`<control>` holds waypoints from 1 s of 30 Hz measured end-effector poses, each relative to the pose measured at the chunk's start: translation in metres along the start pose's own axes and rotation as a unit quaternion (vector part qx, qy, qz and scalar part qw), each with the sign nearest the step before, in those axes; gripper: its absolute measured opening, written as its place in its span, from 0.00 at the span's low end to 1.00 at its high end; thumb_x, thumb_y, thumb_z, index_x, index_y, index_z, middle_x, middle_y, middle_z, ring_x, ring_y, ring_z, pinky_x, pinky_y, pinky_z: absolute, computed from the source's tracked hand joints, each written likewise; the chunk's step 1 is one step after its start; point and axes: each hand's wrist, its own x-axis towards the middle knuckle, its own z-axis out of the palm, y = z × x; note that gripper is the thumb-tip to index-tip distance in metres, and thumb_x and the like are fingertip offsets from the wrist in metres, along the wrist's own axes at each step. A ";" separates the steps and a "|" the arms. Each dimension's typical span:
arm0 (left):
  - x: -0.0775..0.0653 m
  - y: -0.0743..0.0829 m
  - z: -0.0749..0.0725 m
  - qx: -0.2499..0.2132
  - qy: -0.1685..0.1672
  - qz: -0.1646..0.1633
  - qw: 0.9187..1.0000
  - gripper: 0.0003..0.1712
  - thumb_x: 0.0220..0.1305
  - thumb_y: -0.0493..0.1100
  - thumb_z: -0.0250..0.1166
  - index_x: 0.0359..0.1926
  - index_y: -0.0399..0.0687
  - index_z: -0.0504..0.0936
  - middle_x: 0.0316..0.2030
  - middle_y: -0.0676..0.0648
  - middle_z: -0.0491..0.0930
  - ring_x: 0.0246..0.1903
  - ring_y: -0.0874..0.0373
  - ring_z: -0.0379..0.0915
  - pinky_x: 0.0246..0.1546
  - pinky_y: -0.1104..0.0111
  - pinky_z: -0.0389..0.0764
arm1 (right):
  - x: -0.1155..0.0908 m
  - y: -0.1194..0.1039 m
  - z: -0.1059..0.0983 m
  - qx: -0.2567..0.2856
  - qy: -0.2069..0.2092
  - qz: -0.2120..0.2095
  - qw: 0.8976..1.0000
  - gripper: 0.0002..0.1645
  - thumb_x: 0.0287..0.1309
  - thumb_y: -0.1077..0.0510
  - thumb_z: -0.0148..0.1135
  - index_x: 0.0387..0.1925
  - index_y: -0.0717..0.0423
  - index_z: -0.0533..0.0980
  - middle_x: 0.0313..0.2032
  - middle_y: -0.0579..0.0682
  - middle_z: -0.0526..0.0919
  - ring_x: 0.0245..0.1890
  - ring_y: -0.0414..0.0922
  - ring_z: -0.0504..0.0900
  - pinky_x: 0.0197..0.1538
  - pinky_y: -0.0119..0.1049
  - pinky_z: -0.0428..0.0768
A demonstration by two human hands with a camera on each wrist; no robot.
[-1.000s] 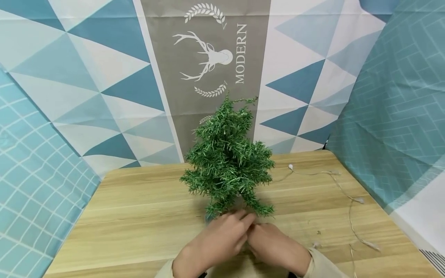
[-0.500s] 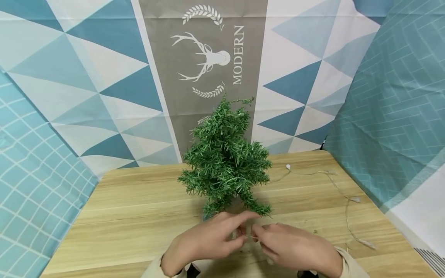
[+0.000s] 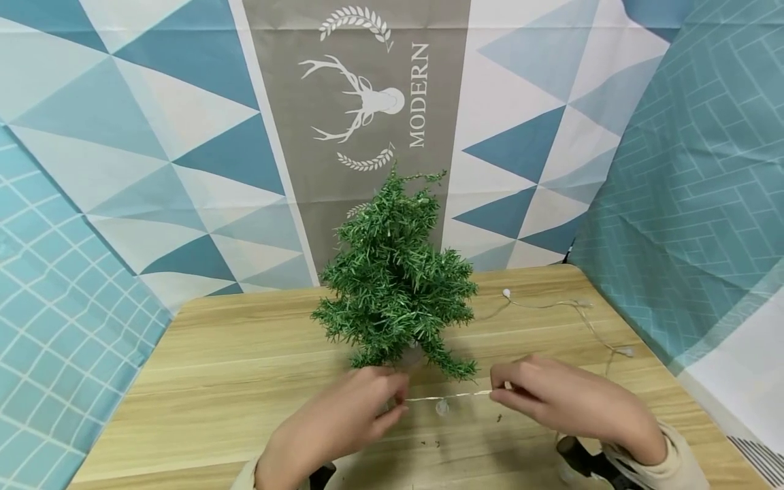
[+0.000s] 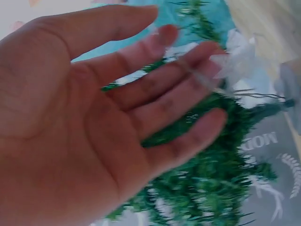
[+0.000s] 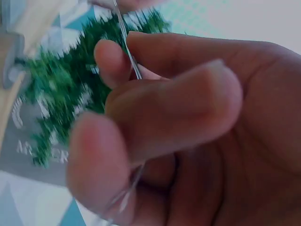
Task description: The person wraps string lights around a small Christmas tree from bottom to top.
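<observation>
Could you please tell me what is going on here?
A right hand pinches a thin light string, which runs across to the left hand, whose fingers are fairly relaxed. A clear bulb hangs from the span between them. This is in front of a small green tree on a wooden table; more wire lies to its right.

Wood-grain table [image 3: 233, 374]; behind, blue-white triangle backdrop [image 3: 233, 146] with sideways deer head [image 3: 378, 101]; blue grid sheet [image 3: 55, 299] at left.
</observation>
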 end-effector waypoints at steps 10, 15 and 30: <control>-0.010 0.012 -0.004 0.023 -0.045 -0.009 0.999 0.28 0.67 0.44 0.65 0.66 0.51 0.71 0.27 0.62 0.76 0.21 0.72 0.67 0.29 0.77 0.75 | 0.002 -0.009 -0.004 0.004 0.108 -0.153 0.982 0.15 0.70 0.63 0.57 0.44 0.35 0.76 0.33 0.30 0.76 0.28 0.27 0.72 0.32 0.22 0.74; -0.004 0.017 0.004 0.018 -0.066 0.032 0.997 0.17 0.67 0.47 0.66 0.55 0.55 0.77 0.41 0.60 0.80 0.33 0.74 0.72 0.35 0.78 0.77 | 0.007 -0.018 0.003 0.046 0.147 -0.198 0.968 0.20 0.66 0.69 0.60 0.49 0.40 0.77 0.29 0.32 0.74 0.25 0.25 0.68 0.30 0.18 0.71; -0.014 0.028 -0.013 -0.133 -0.005 0.108 0.985 0.12 0.78 0.52 0.50 0.43 0.56 0.78 0.31 0.65 0.78 0.26 0.80 0.68 0.31 0.85 0.73 | 0.017 -0.026 0.022 0.034 0.216 -0.214 0.952 0.19 0.60 0.69 0.65 0.45 0.43 0.79 0.23 0.34 0.73 0.21 0.23 0.64 0.25 0.14 0.66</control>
